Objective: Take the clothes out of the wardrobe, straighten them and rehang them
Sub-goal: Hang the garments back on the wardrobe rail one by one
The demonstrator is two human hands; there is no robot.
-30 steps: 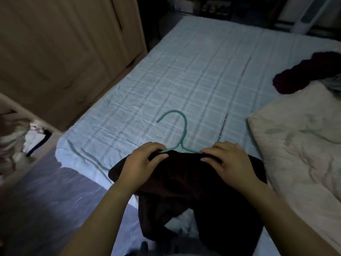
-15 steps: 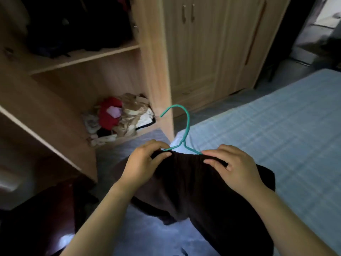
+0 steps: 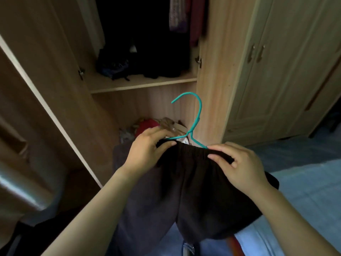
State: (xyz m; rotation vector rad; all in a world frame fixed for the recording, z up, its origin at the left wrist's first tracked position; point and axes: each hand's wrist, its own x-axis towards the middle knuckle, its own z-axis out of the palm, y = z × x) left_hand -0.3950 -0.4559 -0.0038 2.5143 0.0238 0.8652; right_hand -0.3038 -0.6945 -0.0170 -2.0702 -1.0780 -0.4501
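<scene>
A dark brown pair of shorts (image 3: 201, 191) hangs from a teal wire hanger (image 3: 196, 117), its hook pointing up toward the open wardrobe (image 3: 142, 84). My left hand (image 3: 147, 150) pinches the left end of the waistband together with the hanger. My right hand (image 3: 238, 163) grips the right end of the waistband. The hanger's shoulders are mostly hidden under the cloth and my fingers.
Dark clothes (image 3: 177, 23) hang in the upper wardrobe and a dark bag (image 3: 114, 65) sits on the shelf. A heap of clothes (image 3: 147, 126) lies on the wardrobe floor. The open wardrobe door (image 3: 42, 89) stands left, shut doors (image 3: 276, 71) right, the bed (image 3: 304, 182) lower right.
The view has swung from the bed to the open wardrobe. Both hands carried the shorts on the hanger off the bed and keep the same hold.
</scene>
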